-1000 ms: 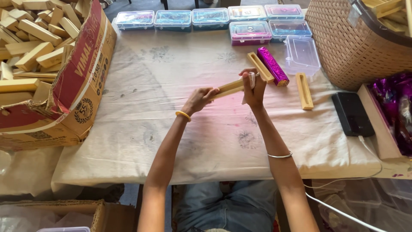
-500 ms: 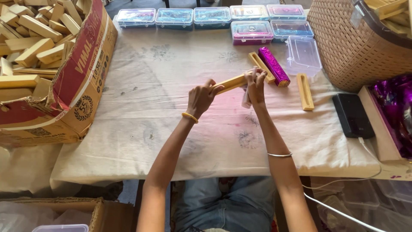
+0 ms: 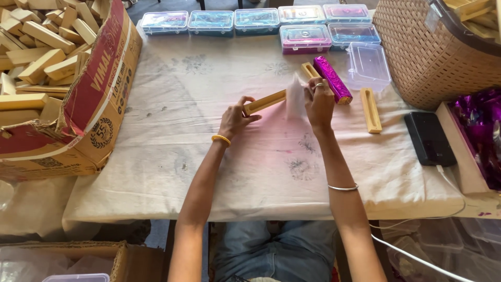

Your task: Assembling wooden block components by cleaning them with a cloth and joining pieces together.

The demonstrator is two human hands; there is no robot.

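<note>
Left hand [image 3: 236,118] is closed around the near end of a long pale wooden stick [image 3: 265,102], held above the cloth-covered table [image 3: 172,151]. Right hand [image 3: 319,102] pinches a blurred sheet of white paper [image 3: 295,98] at the stick's far end. Since the earlier frame, the paper has spread wider. Both forearms extend forward, wrists raised.

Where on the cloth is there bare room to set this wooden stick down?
Bare cloth lies between the cardboard box and the left hand, and near the front edge between both forearms. Crowded: the plastic cases along the far edge, and around the foil-wrapped stick beside the right hand.
</note>
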